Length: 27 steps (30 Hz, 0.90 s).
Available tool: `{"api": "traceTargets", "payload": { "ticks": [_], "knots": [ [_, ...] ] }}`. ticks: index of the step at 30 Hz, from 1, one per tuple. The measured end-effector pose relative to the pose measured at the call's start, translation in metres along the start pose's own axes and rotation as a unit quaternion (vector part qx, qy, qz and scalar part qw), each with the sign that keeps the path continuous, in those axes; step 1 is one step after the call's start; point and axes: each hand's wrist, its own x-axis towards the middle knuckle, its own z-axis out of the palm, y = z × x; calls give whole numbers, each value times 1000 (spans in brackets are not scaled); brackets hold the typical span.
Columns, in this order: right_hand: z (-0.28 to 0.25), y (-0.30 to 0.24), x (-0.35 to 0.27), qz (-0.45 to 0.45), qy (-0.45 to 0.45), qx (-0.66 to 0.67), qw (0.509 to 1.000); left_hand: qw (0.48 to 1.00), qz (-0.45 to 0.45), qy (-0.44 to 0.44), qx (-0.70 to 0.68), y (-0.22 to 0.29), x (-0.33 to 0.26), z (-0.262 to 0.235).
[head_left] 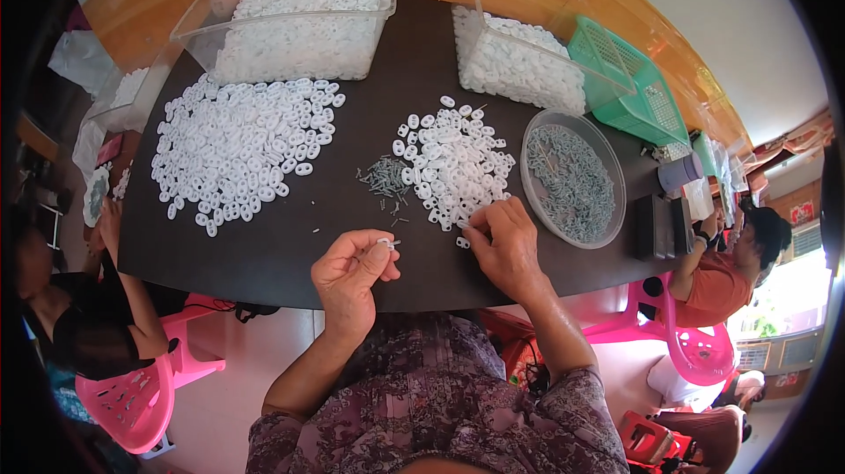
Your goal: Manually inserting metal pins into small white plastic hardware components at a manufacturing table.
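Note:
In a pinch between thumb and fingers, my left hand (350, 276) holds a small white plastic piece (385, 243) with what looks like a grey screw poking out. My right hand (509, 245) is closed at the near edge of a heap of white two-holed pieces (462, 161); its fingertips grip one small white piece, partly hidden. Just below those fingertips lies a loose white piece (462, 242). Left of the heap sits a little pile of grey screws (385, 176), a few scattered toward me. A larger mound of white oval two-holed pieces (242, 144) spreads over the table's left.
On the dark table (352, 126) stand a round tub (572, 242) of grey screws, two clear bins (286, 50) (528, 69) of white pieces, a green basket (647, 104) and a black box (653, 227). People sit at left (97, 324) and right (717, 276) near pink chairs.

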Motion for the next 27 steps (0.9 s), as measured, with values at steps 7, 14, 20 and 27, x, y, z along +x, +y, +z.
{"api": "traceTargets", "payload": {
  "ticks": [7,14,20,27],
  "knots": [
    [-6,-30,4,-18,19,84,996,1000,-21,-21,10,5,0,8],
    [9,-51,8,-91,35,107,990,1000,14,-24,4,9,3,19],
    [11,-57,8,-57,27,170,983,1000,9,-18,6,11,1,15],
    [16,-51,-1,167,-34,441,881,1000,1,-28,4,10,-1,13]
  ]
}}
